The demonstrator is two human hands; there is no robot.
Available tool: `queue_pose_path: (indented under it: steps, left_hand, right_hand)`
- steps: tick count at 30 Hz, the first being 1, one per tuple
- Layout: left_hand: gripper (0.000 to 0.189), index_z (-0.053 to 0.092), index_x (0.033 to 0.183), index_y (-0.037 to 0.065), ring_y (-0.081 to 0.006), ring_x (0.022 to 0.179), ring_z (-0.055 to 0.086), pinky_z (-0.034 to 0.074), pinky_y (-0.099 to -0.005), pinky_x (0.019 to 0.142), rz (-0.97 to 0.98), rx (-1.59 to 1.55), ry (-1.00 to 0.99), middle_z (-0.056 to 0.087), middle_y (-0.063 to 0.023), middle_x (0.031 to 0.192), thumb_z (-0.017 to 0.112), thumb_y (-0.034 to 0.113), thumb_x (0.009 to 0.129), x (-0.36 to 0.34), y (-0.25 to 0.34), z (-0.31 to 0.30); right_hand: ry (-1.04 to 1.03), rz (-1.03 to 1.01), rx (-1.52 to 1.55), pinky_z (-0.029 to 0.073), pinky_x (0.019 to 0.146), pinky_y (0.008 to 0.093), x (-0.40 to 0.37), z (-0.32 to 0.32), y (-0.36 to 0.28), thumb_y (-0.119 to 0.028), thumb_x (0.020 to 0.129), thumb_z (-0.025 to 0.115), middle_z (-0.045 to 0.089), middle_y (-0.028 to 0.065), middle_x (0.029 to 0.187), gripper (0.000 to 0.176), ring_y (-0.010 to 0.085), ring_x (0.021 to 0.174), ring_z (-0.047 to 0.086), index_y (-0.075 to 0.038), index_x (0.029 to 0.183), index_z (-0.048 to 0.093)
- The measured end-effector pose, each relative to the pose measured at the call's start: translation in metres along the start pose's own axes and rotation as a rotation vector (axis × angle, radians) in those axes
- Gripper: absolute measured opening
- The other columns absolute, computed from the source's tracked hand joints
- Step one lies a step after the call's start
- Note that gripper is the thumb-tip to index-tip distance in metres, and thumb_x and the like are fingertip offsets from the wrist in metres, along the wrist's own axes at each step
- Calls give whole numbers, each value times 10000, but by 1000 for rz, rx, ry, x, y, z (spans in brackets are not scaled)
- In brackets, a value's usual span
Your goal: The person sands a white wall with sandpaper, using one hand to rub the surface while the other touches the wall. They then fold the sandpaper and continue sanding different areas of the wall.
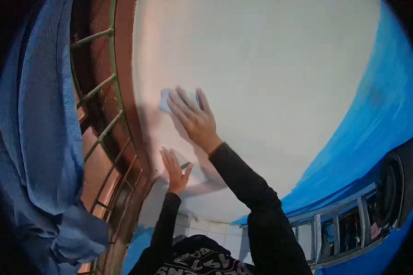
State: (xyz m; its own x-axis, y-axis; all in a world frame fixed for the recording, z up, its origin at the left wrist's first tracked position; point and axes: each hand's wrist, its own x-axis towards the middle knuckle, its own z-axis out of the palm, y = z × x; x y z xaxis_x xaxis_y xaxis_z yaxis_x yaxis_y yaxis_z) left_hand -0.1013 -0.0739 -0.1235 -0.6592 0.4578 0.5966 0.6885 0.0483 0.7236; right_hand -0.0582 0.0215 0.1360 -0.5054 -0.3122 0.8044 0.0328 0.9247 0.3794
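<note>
My right hand (198, 121) presses a flat, pale blue-grey piece (165, 101) against the white wall (270, 91). It may be a cloth or a sheet of sandpaper; most of it is hidden under my fingers, which point up and to the left. Lower and further left, my left hand (173, 169) rests on the same wall, fingers stretched upward and thumb spread, with nothing held. Both arms reach forward in dark sleeves.
On the left, a blue curtain (46, 114) hangs knotted beside a brown window frame (126, 82) with green bars (108, 126). Bright blue paint (353, 137) covers the wall's right side. A grey shelf-like frame (316, 238) holding assorted items stands at lower right, above white tiles (213, 228).
</note>
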Motion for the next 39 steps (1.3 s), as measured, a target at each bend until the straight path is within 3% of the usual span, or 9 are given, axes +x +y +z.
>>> queue_pose_path:
  steps: [6,14,19,22,28,30,35,37,39]
  left_hand:
    - [1024,84,1596,-59,-475,1542,-91,5,-581,1226,165,112,-123,-56,-304,1667,692,427,930,-3,-20,-27]
    - [1054,131,1607,-28,-497,1540,-25,47,-601,1221,127,249,-167,3,-338,1654,727,411,858,-1,-12,-34]
    - [968,135,1614,-10,-472,1548,-24,38,-565,1235,122,218,-192,10,-302,1669,684,370,913,1,-2,-49]
    - [804,181,1614,21,-405,1556,109,379,-474,1146,20,-299,-204,71,-229,1688,638,169,969,2,6,-65]
    - [785,293,1566,2,-379,1469,340,466,-431,1077,174,-38,-158,282,-234,1614,701,71,898,6,29,-97]
    - [758,355,1545,10,-367,1444,393,471,-424,1072,252,124,-190,364,-232,1578,723,73,886,7,34,-107]
    - [515,618,1328,65,-302,1133,659,514,-373,996,52,-132,-446,671,-137,1253,804,128,853,13,38,-129]
    - [479,620,1314,61,-255,1097,656,519,-355,966,-184,-367,-436,672,-106,1212,790,136,873,4,33,-123]
    - [444,622,1301,58,-207,1061,653,525,-338,936,-410,-601,-416,672,-74,1171,776,143,893,0,38,-120]
  right_hand:
    - [-199,17,4,333,1175,513,-139,41,-44,-241,954,662,582,14,1461,442,144,1400,489,-140,1382,615]
    - [49,-133,-126,282,1215,594,45,-23,31,-174,935,651,549,46,1480,473,200,1432,453,-93,1395,571]
    - [-50,7,46,344,1187,519,-3,3,-3,-168,942,632,575,23,1471,475,199,1419,483,-121,1412,580]
    - [-249,45,180,379,1169,490,-108,39,-43,-168,943,637,515,39,1527,510,163,1438,452,-91,1440,551]
    - [-406,250,438,240,1251,513,-172,48,-101,-48,841,637,593,64,1441,505,187,1380,511,-104,1343,627]
    - [-412,273,456,314,1210,496,-169,43,-104,-46,851,641,634,64,1379,452,208,1324,561,-99,1299,657]
    - [-430,548,843,484,1039,399,-163,16,-89,-124,890,701,693,86,1272,365,254,1168,657,-131,1255,689]
    - [-705,977,957,532,861,351,-141,-6,-80,-197,890,754,713,111,1203,337,276,1023,690,-137,1217,699]
    - [-368,859,1051,518,852,312,-146,-1,-82,-221,873,793,728,102,1155,350,242,975,695,-106,1187,690]
